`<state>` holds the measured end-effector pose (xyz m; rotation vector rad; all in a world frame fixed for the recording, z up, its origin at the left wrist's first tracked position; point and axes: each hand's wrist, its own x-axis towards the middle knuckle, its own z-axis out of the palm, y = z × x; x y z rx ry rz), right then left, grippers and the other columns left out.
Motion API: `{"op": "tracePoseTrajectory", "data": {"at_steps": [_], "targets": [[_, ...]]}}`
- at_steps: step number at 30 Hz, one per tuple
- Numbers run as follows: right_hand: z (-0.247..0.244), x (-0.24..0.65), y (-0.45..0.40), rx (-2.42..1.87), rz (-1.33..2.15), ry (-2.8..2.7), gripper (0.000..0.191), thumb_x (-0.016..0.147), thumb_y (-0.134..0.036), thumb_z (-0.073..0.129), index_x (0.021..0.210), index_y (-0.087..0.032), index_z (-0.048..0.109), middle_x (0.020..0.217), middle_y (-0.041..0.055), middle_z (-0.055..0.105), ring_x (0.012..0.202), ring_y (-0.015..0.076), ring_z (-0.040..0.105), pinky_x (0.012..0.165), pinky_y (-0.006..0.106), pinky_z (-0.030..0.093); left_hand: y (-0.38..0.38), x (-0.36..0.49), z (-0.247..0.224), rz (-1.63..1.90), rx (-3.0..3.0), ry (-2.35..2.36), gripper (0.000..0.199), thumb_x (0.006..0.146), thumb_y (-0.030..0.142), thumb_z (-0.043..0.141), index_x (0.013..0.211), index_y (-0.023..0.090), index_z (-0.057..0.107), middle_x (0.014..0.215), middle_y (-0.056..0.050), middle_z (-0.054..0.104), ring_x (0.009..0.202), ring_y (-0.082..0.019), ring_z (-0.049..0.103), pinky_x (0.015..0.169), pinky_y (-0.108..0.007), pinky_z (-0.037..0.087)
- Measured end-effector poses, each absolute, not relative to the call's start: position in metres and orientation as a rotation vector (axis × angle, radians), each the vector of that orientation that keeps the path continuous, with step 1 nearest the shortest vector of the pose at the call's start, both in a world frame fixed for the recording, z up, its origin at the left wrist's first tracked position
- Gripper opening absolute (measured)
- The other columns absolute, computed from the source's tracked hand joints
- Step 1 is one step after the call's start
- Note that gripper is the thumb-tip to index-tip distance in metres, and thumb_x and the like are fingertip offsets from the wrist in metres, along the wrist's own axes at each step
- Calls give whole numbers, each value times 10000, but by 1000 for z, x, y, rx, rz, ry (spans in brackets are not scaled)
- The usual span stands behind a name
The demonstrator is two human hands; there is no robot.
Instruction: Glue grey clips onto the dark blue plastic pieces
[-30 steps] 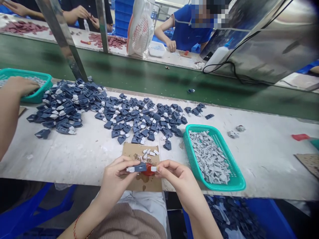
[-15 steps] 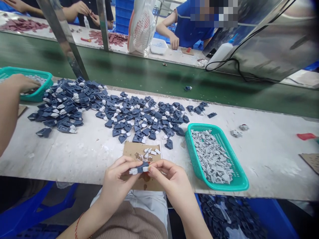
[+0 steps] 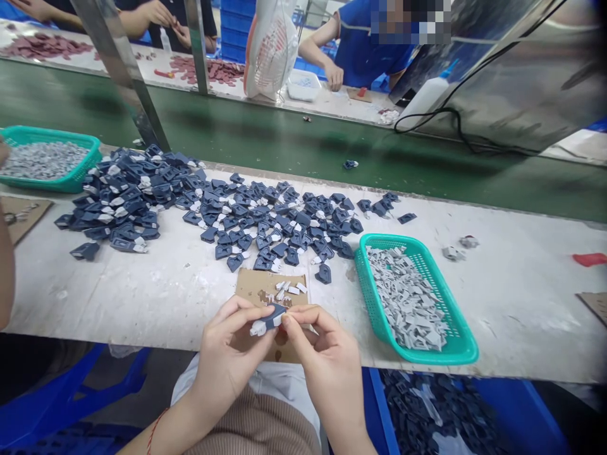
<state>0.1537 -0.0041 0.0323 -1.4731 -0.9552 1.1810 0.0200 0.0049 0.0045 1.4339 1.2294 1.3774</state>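
Between my hands, above the table's near edge, is a small dark-blue plastic part [image 3: 273, 316] with pale grey-white pieces at both ends. The fingers and thumb of my left hand [image 3: 227, 341] grip its blue body. My right hand [image 3: 325, 344] pinches the light piece at its right end. Under and beyond the hands lies a brown cardboard sheet [image 3: 249, 283] with wet-looking stains and several loose white pieces [image 3: 290, 289]. Farther back spreads a heap of dark-blue parts [image 3: 265, 221], many with white ends.
A green basket [image 3: 467, 344] of grey-white pieces stands to my right, another [image 3: 90, 170] at far left near a neighbour's arm [image 3: 6, 272]. Below the table's edge is a blue bin [image 3: 521, 404] of dark parts. Beyond runs a green conveyor belt [image 3: 227, 136]; people work across it.
The held part has tilted, its right end now higher, with my hands still on it. The neighbour's hand at left has drawn back from the basket. A small part on the belt has shifted left.
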Motion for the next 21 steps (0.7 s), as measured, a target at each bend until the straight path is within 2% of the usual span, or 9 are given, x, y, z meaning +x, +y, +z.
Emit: {"op": "tracePoseTrajectory", "data": {"at_steps": [3,6,13,16,21], "targets": [[31,152,-9,-1477,1102,-986,128,835,-306,752,757,-215,708,829,26,717,792,181,710,731,261,587,6,21,7,1405,1354,1186,256,733,108,790,951,242,800,777,8,644,683,-88,635,592,-135,513],[31,152,-12,-1446,1071,-1006,16,866,-260,729,879,-251,726,890,16,718,854,176,711,786,257,581,7,20,7,1376,1220,1156,201,749,132,793,909,253,808,790,-7,664,732,-111,656,630,-157,534],[31,159,-11,-1285,1078,-1274,236,948,-250,630,1134,-340,743,1123,45,690,1045,202,663,873,293,555,6,21,10,1424,1087,1004,232,743,118,807,915,273,812,800,-16,661,770,-128,652,675,-184,558],[34,158,-12,-1306,967,-1320,262,954,-209,618,1136,-354,738,1059,31,709,1003,197,663,861,297,533,4,26,12,1466,1103,1011,242,751,107,798,926,272,807,795,-14,645,753,-123,646,667,-182,558],[38,156,-8,-1330,873,-1302,203,928,-190,637,1040,-296,769,881,30,693,809,189,655,701,280,527,5,32,12,1450,1062,987,198,784,124,765,918,265,804,814,-19,646,774,-134,678,684,-198,586]]}}
